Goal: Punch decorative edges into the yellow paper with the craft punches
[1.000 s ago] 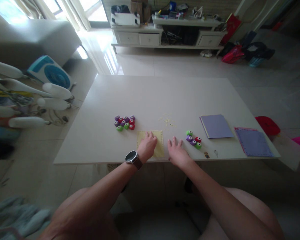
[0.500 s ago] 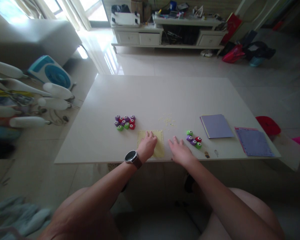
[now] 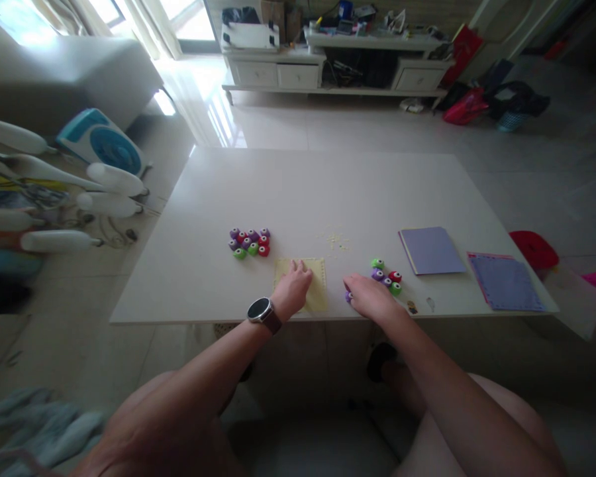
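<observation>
My left hand, with a watch on its wrist, lies on a sheet of yellow paper, fingers stretched out and pressing it to the table. Small punched marks run along the paper's edges. Right of the sheet, my right hand is closed around a small purple craft punch, partly hidden under the fingers. Beside that hand sits a small group of green, purple and red punches. A larger cluster of such punches stands left of the paper. Tiny yellow paper bits are scattered beyond the sheet.
A stack of purple paper lies on the white table at the right. Beyond it is a purple sheet with a punched border. Two small flat pieces, one a dark sticker, rest near the front edge.
My right hand has gone from spread fingers on the table to a closed grip on a purple punch, shifting slightly right. My left hand stays on the paper.
</observation>
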`<state>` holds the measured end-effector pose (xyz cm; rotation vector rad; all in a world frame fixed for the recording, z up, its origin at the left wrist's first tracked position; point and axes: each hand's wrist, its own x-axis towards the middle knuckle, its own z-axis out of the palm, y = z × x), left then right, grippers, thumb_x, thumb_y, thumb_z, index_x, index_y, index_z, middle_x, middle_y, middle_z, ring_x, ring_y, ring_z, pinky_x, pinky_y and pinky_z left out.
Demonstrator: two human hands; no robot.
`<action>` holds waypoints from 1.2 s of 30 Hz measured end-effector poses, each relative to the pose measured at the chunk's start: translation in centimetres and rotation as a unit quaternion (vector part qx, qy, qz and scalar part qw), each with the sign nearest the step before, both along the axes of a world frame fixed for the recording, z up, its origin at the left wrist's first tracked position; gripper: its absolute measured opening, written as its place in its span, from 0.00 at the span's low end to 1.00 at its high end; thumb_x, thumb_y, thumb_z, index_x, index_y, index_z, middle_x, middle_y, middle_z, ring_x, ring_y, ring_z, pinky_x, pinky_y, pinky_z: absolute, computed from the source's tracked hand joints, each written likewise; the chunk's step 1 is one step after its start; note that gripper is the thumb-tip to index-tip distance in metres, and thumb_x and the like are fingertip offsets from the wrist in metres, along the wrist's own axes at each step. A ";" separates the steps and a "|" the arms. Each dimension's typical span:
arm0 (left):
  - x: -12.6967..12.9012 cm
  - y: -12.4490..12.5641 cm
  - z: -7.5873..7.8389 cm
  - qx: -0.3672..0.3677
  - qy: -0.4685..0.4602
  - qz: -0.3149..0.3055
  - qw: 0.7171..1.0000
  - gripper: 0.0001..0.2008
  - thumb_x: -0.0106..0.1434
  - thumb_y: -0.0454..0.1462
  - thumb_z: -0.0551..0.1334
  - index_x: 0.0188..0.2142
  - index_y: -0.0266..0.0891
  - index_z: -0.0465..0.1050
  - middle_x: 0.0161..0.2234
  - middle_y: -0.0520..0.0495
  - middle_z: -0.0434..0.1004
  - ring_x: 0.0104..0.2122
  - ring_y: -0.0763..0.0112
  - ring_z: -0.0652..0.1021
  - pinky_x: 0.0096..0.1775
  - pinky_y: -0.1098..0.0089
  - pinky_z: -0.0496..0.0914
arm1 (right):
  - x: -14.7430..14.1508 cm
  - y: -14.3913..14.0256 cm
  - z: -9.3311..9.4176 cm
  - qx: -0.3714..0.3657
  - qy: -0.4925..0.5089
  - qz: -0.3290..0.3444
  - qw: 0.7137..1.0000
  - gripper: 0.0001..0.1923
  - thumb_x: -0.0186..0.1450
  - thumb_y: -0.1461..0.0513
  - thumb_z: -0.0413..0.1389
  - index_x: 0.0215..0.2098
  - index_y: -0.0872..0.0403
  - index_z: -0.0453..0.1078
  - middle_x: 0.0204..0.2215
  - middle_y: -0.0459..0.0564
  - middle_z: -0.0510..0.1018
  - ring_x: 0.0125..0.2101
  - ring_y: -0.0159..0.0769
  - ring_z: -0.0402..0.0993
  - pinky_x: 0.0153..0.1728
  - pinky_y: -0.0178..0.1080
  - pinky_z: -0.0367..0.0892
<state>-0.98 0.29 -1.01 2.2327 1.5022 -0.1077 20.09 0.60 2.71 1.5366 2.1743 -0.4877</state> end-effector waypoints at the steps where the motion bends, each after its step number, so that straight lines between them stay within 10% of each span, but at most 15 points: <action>1: -0.1 0.0 -0.1 -0.001 0.000 -0.001 1.000 0.30 0.53 0.24 0.62 0.57 0.28 0.68 0.66 0.21 0.57 0.68 0.36 0.59 0.58 0.45 0.68 | 0.1 0.1 0.0 0.002 -0.003 -0.006 1.000 0.13 0.68 0.70 0.49 0.46 0.54 0.70 0.46 0.56 0.78 0.46 0.43 0.77 0.40 0.39 0.65; 25: -0.9 0.8 -0.8 0.033 -0.039 0.000 0.999 0.23 0.52 0.33 0.72 0.48 0.34 0.75 0.56 0.32 0.71 0.59 0.46 0.69 0.57 0.55 0.70 | 2.5 2.0 -1.2 0.045 0.043 -0.119 0.991 0.20 0.68 0.57 0.55 0.54 0.61 0.69 0.53 0.65 0.75 0.53 0.48 0.72 0.52 0.43 0.64; 36: -8.2 4.9 2.6 0.130 -0.036 0.209 0.969 0.13 0.63 0.36 0.60 0.46 0.40 0.78 0.47 0.41 0.78 0.49 0.57 0.75 0.53 0.60 0.69 | 1.3 2.0 -0.2 0.022 0.104 -0.106 0.989 0.19 0.67 0.54 0.55 0.52 0.55 0.73 0.51 0.59 0.79 0.49 0.47 0.76 0.48 0.42 0.66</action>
